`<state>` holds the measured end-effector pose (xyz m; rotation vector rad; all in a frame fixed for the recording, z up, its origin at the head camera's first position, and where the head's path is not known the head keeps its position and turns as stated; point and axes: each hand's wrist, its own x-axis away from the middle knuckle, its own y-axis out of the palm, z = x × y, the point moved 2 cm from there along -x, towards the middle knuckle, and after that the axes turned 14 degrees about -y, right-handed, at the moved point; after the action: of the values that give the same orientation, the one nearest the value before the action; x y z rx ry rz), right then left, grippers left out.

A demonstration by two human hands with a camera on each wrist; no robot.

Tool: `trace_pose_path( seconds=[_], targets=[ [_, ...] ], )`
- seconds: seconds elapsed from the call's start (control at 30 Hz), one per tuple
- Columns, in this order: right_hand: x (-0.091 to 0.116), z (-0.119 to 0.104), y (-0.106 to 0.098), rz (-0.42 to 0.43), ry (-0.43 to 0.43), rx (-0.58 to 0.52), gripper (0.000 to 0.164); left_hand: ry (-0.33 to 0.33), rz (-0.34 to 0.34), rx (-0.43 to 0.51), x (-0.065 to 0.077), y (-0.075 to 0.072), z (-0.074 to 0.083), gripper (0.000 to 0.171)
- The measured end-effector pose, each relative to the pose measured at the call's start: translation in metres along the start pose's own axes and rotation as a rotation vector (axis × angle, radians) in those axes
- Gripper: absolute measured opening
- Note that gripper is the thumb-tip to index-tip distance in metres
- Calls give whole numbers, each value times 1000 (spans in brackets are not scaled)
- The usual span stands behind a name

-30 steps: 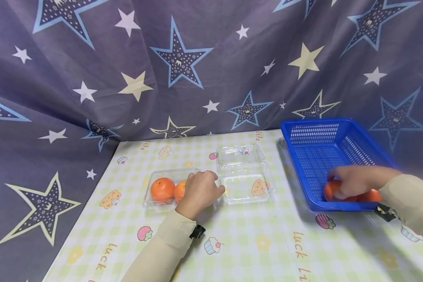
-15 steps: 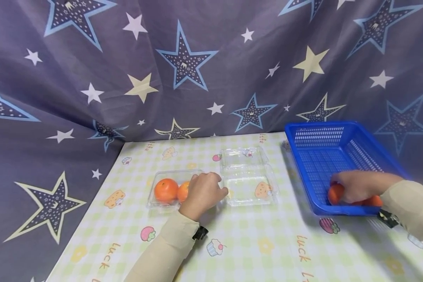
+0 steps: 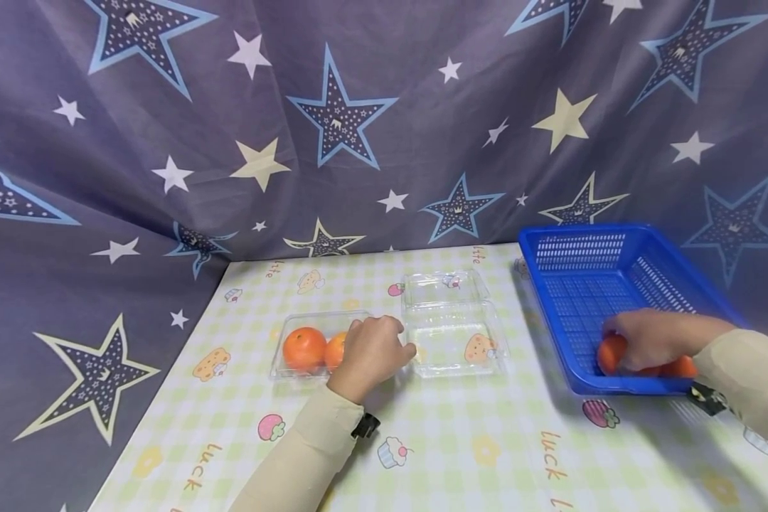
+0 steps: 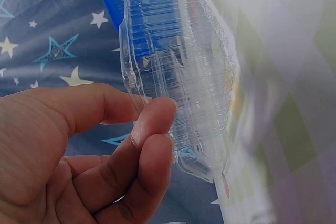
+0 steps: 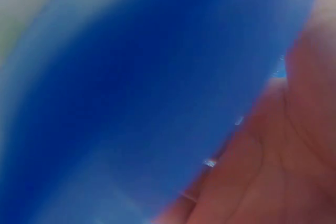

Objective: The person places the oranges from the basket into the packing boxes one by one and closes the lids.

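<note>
My left hand [image 3: 372, 355] is between two clear plastic containers. In the left wrist view, its thumb and fingertips pinch the rim of the open-lidded clear container [image 4: 194, 93]. That container [image 3: 451, 341] stands with its lid folded back on the table. Left of the hand, a second clear container [image 3: 284, 323] holds an orange [image 3: 304, 349] and another orange [image 3: 335, 351], partly covered by the hand. My right hand [image 3: 653, 338] reaches into the blue basket [image 3: 550, 313] and grips an orange [image 3: 611, 354]. Another orange [image 3: 680, 368] lies under the wrist. Blue plastic blocks most of the right wrist view.
A checked tablecloth [image 3: 448, 455] with printed pictures covers the table. Behind it hangs a dark curtain with stars [image 3: 384, 142], which also runs down the left side. The basket's raised walls surround the right hand at the table's right.
The view has shifted slightly, so everything sits a little lower and further right. Both hands have stayed nearly in place against the containers and basket.
</note>
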<state>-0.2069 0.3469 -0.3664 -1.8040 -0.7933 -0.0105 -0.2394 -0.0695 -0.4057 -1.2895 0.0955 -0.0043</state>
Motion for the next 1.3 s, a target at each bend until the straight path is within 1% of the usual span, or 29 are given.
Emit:
trace_pose_path(
  seconds=[0.1, 0.23, 0.47, 0.73, 0.93, 1.1, 1.3],
  targets=[
    [-1, 0, -1, 27, -28, 37, 61, -1, 0, -1, 0, 0, 0, 26],
    [0, 1, -2, 53, -42, 76, 60, -2, -2, -3, 0, -1, 0, 26],
    [0, 1, -5, 107, -54, 105, 64, -5, 5, -5, 1, -2, 0, 21],
    [3, -2, -8, 143, -67, 109, 69, 3, 6, -3, 2, -3, 1, 23],
    [8, -6, -17, 174, -80, 107, 79, -6, -2, -7, 2, -3, 1, 26],
    [10, -9, -23, 192, -90, 108, 79, -9, -8, -7, 2, -4, 1, 27],
    [12, -15, -29, 195, -103, 87, 78, -10, -6, -8, 1, -3, 2, 19]
  ],
)
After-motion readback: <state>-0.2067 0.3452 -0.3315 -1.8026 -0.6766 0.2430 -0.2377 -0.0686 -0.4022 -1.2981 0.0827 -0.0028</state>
